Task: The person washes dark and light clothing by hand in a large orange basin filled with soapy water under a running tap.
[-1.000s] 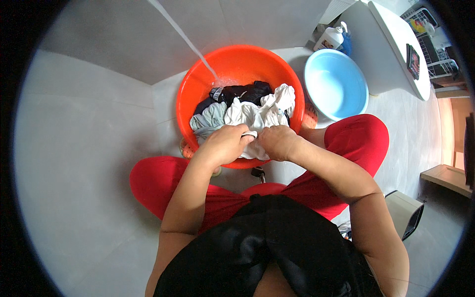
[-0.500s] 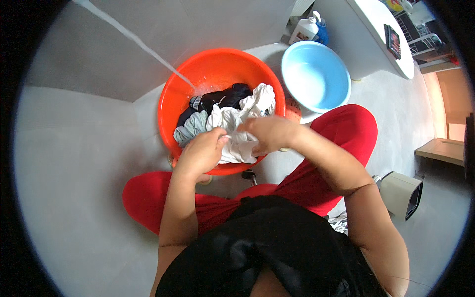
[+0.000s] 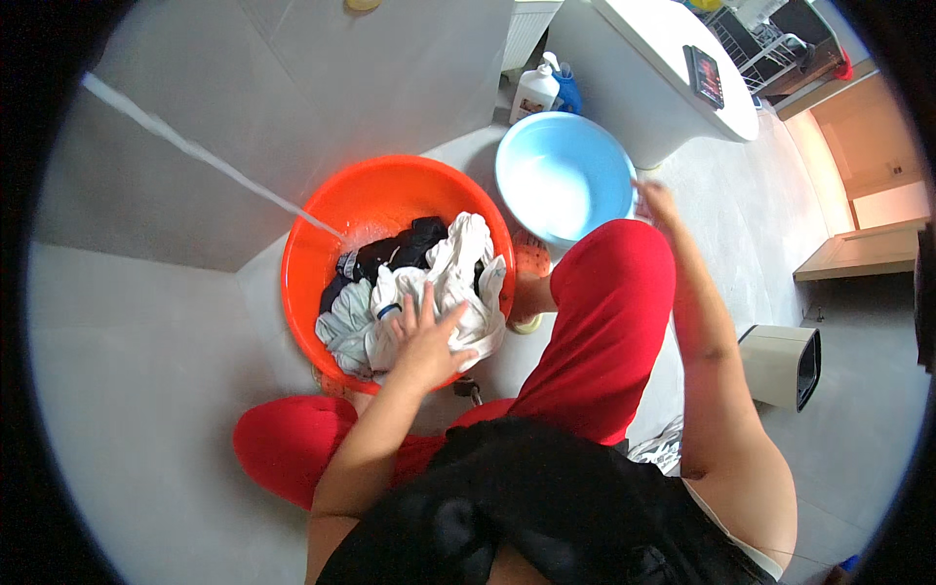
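Note:
An orange-red tub (image 3: 297, 292) stands in front of me with wet clothes heaped in it. Spread-fingered, my left hand (image 3: 426, 346) rests on a white garment (image 3: 466, 255) at the tub's near side. A grey-green garment (image 3: 349, 317) and a black garment (image 3: 398, 252) lie beside the white one. To the right is a light blue basin (image 3: 507, 185). My right hand (image 3: 660, 203) is stretched out by that basin's right rim, close to a small pale thing. Its fingers are small and blurred, so whether they grip anything is unclear.
From the upper left a water stream (image 3: 210, 161) falls into the tub. Behind the basin stand a white pump bottle (image 3: 534, 93) and a blue container (image 3: 567, 96). A phone (image 3: 704, 78) lies on a white ledge (image 3: 643, 34). A beige bin (image 3: 775, 366) stands at right.
My right hand has left the white garment and swung right, to the far side of the blue basin. My left hand stays over the clothes, its fingers now spread. The view has shifted.

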Motion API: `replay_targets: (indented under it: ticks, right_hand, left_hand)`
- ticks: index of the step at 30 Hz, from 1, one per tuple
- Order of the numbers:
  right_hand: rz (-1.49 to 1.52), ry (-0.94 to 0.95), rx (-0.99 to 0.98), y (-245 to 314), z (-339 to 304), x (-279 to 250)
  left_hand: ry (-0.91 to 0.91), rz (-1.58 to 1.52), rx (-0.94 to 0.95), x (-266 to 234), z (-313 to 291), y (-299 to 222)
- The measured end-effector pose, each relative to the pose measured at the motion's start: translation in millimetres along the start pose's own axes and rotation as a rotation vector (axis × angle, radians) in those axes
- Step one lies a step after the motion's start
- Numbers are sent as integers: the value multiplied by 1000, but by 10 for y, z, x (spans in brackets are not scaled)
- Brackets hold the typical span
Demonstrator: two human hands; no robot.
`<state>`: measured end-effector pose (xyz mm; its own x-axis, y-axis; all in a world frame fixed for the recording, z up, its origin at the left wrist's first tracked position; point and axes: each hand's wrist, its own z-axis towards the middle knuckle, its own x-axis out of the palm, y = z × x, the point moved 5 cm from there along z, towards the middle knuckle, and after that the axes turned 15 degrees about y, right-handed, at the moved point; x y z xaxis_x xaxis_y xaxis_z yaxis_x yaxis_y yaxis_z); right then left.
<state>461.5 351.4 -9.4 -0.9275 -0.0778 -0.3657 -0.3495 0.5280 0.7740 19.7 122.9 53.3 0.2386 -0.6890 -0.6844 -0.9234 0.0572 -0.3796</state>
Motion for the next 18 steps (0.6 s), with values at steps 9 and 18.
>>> replay_targets:
  ticks: [9, 18]
  right_hand:
    - [386, -18, 509, -1395, -189, 837]
    - [587, -280, 233, -716, -109, 712]
  left_hand:
    - [-124, -154, -168, 267, 303, 553]
    - [-41, -182, -279, 309, 208, 617]
